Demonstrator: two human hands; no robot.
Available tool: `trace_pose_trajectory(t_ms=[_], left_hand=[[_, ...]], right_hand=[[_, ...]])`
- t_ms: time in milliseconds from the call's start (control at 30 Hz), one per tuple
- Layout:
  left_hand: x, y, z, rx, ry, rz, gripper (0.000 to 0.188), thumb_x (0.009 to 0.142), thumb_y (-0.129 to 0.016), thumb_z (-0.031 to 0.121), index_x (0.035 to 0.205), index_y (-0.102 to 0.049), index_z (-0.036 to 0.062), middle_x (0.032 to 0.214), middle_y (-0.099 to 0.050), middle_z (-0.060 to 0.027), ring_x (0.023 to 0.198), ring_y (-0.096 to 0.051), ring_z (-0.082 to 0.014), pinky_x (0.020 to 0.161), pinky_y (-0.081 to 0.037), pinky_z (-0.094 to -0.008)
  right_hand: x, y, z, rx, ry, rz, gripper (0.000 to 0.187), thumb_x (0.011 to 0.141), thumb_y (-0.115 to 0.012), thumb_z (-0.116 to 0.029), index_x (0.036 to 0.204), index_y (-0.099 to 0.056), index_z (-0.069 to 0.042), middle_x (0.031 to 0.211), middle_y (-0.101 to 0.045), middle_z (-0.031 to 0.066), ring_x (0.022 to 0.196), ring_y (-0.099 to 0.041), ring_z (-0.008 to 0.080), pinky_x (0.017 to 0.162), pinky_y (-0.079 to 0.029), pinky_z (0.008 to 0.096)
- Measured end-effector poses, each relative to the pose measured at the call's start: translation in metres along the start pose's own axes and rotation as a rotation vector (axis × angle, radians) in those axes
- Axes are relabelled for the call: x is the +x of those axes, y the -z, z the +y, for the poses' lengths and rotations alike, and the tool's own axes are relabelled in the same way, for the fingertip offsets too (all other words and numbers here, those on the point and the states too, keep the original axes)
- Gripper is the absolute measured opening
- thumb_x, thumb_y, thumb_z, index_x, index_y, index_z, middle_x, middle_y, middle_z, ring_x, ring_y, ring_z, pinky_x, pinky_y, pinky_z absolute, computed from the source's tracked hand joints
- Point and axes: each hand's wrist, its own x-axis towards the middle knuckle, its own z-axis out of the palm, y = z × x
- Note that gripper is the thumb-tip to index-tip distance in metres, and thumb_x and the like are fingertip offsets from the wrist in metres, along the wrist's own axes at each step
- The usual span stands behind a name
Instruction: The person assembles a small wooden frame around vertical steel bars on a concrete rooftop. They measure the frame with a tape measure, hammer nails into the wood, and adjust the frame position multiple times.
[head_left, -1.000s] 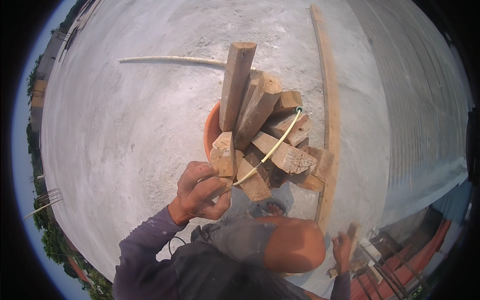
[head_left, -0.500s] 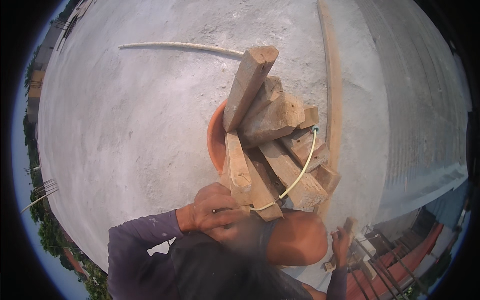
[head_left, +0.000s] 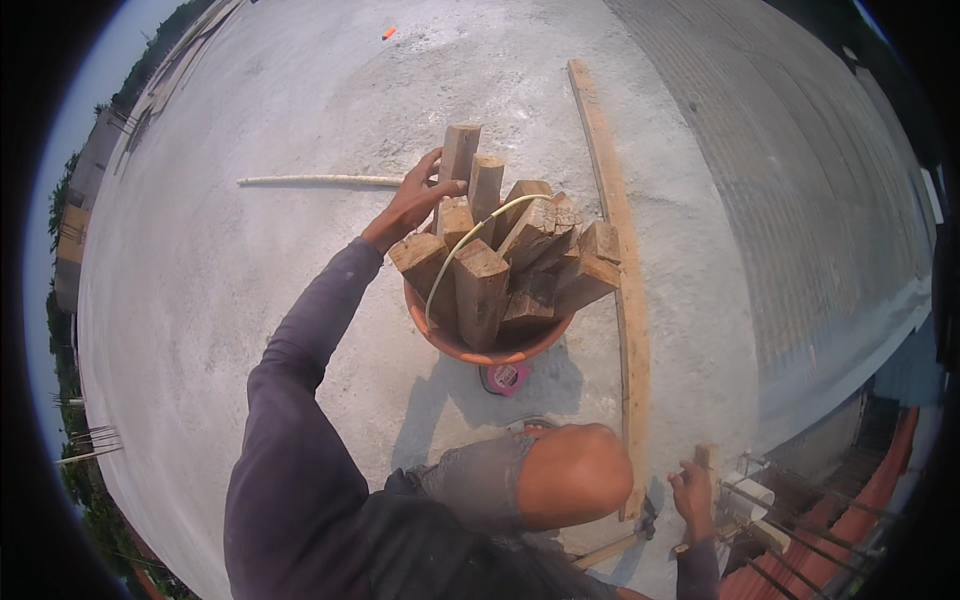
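My left hand [head_left: 415, 205] reaches to the far left side of an orange bucket [head_left: 490, 352], thumb and fingers closed about the upper part of a wooden block [head_left: 459, 152]. Several other cut wooden blocks [head_left: 482, 290] stand packed upright or tilted in the bucket. A thin pale hose or cable [head_left: 465, 240] arches over them. At the lower right, my right hand [head_left: 690, 497] has its fingers bent against a short piece of wood [head_left: 706, 460] near the slab's edge; the palm side is partly hidden.
A pink tape measure [head_left: 505, 378] lies just below the bucket. To its right runs a long wooden plank [head_left: 615, 230]. A pale rod [head_left: 320, 181] lies beyond the left hand, and an orange bit [head_left: 389, 33] farther off. Dark steel bars [head_left: 800, 530] jut out past the slab edge.
My left hand has gone from close to my body out to a block at the bucket's far side. The blocks now stand more upright, and the whole bucket shows. My right hand stays by the wood piece.
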Motion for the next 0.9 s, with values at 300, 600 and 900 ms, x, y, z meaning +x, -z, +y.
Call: trace_pose_trajectory(t_ms=[300,600,900], left_hand=[[0.022,0.046,0.075,-0.588,-0.355,0.103,0.042,0.095,-0.066,0.023,0.129,-0.054,0.0005,0.116,-0.064,-0.0089,0.103,-0.063,-0.0186,0.088,-0.051,-0.0379],[-0.007,-0.025,0.235,-1.144,-0.487,-0.728,0.067,0.099,-0.049,0.057,0.132,-0.044,-0.0008,0.094,-0.047,-0.0105,0.081,-0.053,-0.0196,0.077,-0.053,-0.0361],[-0.071,-0.266,0.181,-1.234,-0.042,-1.179,0.039,0.104,-0.046,0.031,0.128,-0.053,0.0011,0.106,-0.057,-0.0183,0.089,-0.053,-0.021,0.071,-0.052,-0.0318]], right_hand=[[-0.074,0.003,0.014,-0.155,0.04,0.128,0.036,0.083,-0.073,-0.02,0.113,-0.066,-0.001,0.095,-0.067,0.0183,0.089,-0.066,0.0354,0.08,-0.051,0.0444],[-0.098,-0.016,0.041,-0.04,0.131,0.278,0.036,0.085,-0.071,-0.017,0.117,-0.064,-0.002,0.099,-0.065,0.018,0.091,-0.064,0.0357,0.08,-0.05,0.0452],[-0.167,-0.132,0.038,0.263,-0.203,0.587,0.042,0.084,-0.072,-0.019,0.121,-0.061,-0.002,0.113,-0.061,0.0203,0.109,-0.057,0.0384,0.094,-0.044,0.0478]])
